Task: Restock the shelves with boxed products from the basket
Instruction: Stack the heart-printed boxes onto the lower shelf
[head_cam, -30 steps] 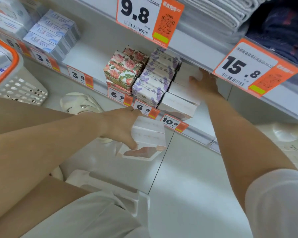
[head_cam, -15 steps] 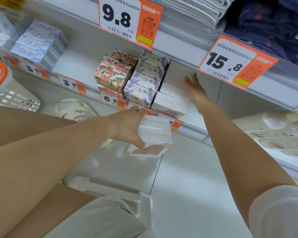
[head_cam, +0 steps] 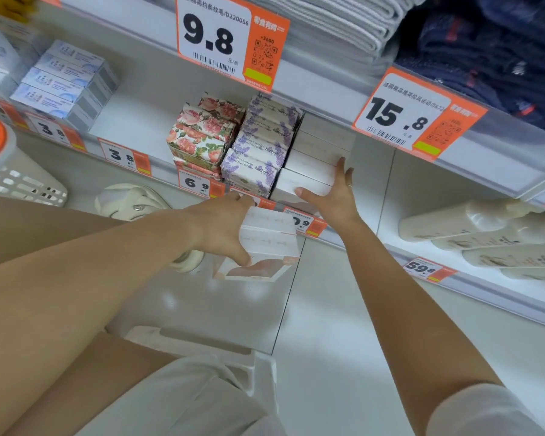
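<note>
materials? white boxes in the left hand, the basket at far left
White boxes held by the left hand: looks like matte printed cardboard, with crisp folded edges and flat faces, though a thin coating can't be ruled out. Basket: likely moulded plastic, with a perforated white wall and smooth orange rim.

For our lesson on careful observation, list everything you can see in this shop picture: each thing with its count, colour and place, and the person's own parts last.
Plain boxes: one row, white, middle shelf, right of the purple boxes.
Purple boxes: one stack, lavender print, middle shelf.
Rose boxes: one stack, pink floral, left of the purple boxes.
Blue boxes: about four, pale blue, shelf far left.
Held boxes: a few, white and pink, below the shelf edge.
Basket: one, white with orange rim, left edge.
Price tags: several, orange and white, shelf edges.
Towels: folded, grey, top shelf.
Bottles: several, cream, lower right shelf.
Left hand: grips the held boxes.
Right hand: fingers straight against the plain boxes.
</note>
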The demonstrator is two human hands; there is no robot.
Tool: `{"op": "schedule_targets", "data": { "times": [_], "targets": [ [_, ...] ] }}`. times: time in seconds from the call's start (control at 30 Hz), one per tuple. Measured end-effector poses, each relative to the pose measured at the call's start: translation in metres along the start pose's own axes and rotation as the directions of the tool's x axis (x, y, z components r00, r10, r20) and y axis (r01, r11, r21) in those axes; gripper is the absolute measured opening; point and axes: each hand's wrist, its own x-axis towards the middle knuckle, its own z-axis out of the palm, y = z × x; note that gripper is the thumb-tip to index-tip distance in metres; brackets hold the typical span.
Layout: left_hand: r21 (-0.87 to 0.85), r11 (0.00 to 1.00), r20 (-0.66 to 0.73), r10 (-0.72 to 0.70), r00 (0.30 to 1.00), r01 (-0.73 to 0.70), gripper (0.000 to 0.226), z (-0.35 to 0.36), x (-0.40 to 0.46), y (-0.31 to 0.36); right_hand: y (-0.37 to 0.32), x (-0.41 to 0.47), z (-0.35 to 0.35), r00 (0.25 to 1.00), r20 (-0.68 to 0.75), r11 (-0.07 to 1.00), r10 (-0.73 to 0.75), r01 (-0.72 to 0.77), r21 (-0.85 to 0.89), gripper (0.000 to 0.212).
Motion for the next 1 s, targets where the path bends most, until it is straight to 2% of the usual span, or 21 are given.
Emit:
{"op": "schedule_targets", "data": {
  "times": [0.17, 0.23, 0.27, 0.3, 0.33, 0.4, 0.43, 0.47, 0.6, 0.7, 0.8, 1.0],
  "targets": [
    [0.001, 1.0, -0.037, 0.014, 0.999, -0.014, 0.093, -0.003, -0.002, 0.0, -0.003, -0.007, 0.002, 1.0, -0.026, 0.999, -0.007, 0.005, -0.044, 0.111],
    [0.01, 0.999, -0.065, 0.043, 0.997, -0.042, 0.097, -0.004, -0.001, 0.002, -0.009, -0.025, 0.0, 0.986, -0.106, 0.988, -0.132, 0.122, -0.095, 0.11],
    [0.024, 0.998, -0.081, 0.061, 0.995, -0.059, 0.098, -0.005, 0.0, 0.003, -0.012, -0.038, -0.002, 0.971, -0.098, 0.973, -0.22, 0.211, -0.089, 0.109],
    [0.045, 0.996, -0.095, 0.08, 0.992, -0.076, 0.099, -0.005, 0.001, 0.004, -0.015, -0.053, -0.003, 0.957, -0.021, 0.955, -0.291, 0.288, -0.072, 0.109],
    [0.068, 0.993, -0.107, 0.103, 0.989, -0.096, 0.1, -0.005, 0.002, 0.006, -0.016, -0.067, -0.006, 0.937, 0.116, 0.936, -0.33, 0.341, -0.093, 0.11],
    [0.084, 0.987, -0.123, 0.149, 0.981, -0.139, 0.099, -0.002, 0.005, 0.011, -0.015, -0.09, -0.01, 0.866, 0.379, 0.849, -0.327, 0.446, -0.285, 0.118],
    [0.084, 0.984, -0.121, 0.169, 0.978, -0.16, 0.099, 0.0, 0.006, 0.013, -0.012, -0.094, -0.012, 0.844, 0.425, 0.787, -0.328, 0.493, -0.371, 0.121],
    [0.086, 0.98, -0.114, 0.188, 0.976, -0.178, 0.099, 0.003, 0.008, 0.016, -0.008, -0.095, -0.014, 0.842, 0.422, 0.748, -0.335, 0.51, -0.425, 0.12],
    [0.055, 0.971, -0.148, 0.239, 0.96, -0.234, 0.1, 0.011, 0.016, 0.026, 0.001, -0.091, -0.018, 0.893, 0.263, 0.732, -0.365, 0.45, -0.512, 0.1],
    [0.097, 0.974, -0.147, 0.217, 0.965, -0.204, 0.099, 0.007, 0.018, 0.029, 0.005, -0.082, -0.019, 0.911, 0.193, 0.696, -0.364, 0.404, -0.594, 0.097],
    [0.12, 0.985, -0.109, 0.138, 0.984, -0.125, 0.096, 0.002, 0.015, 0.025, 0.007, -0.07, -0.02, 0.929, 0.174, 0.715, -0.328, 0.364, -0.597, 0.097],
    [0.048, 0.997, -0.164, 0.071, 0.984, -0.063, 0.082, -0.003, 0.014, 0.015, 0.011, -0.054, -0.02, 0.921, 0.173, 0.715, -0.35, 0.382, -0.586, 0.094]
  ]
}}
